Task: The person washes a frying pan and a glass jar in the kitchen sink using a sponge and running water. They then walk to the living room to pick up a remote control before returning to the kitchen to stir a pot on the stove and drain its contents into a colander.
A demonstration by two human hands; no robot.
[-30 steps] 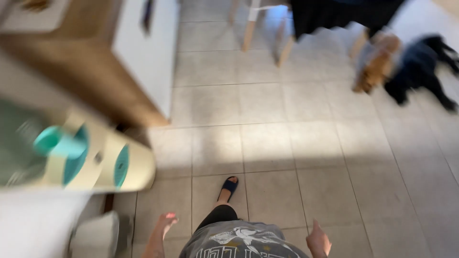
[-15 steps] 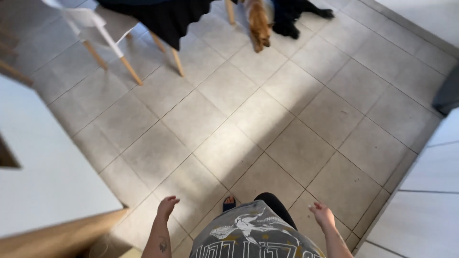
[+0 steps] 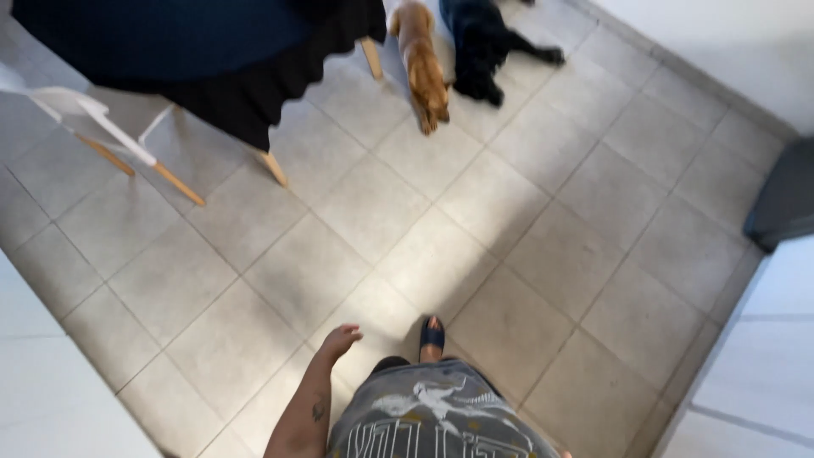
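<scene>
Above grey tiles [image 3: 500, 203], left hand [image 3: 341, 339] seemingly empty

Left hand [image 3: 342, 339]: hung loose over bare floor tiles [image 3: 509, 220], holding nothing, with open room ahead and to both sides.
Centre floor: wide and unobstructed from the sandalled foot [image 3: 432, 332] forward.
Far left: dark-draped bench [image 3: 212, 51] on wooden legs and a white chair [image 3: 102, 127] blocked the way.
Far ahead: tan dog [image 3: 421, 64] and black dog [image 3: 479, 42] lay side by side, touching.
Right edge: white wall [image 3: 746, 51] and a dark object [image 3: 784, 199] closed that side.
Near left: a white surface [image 3: 42, 382] hemmed the corner.
</scene>
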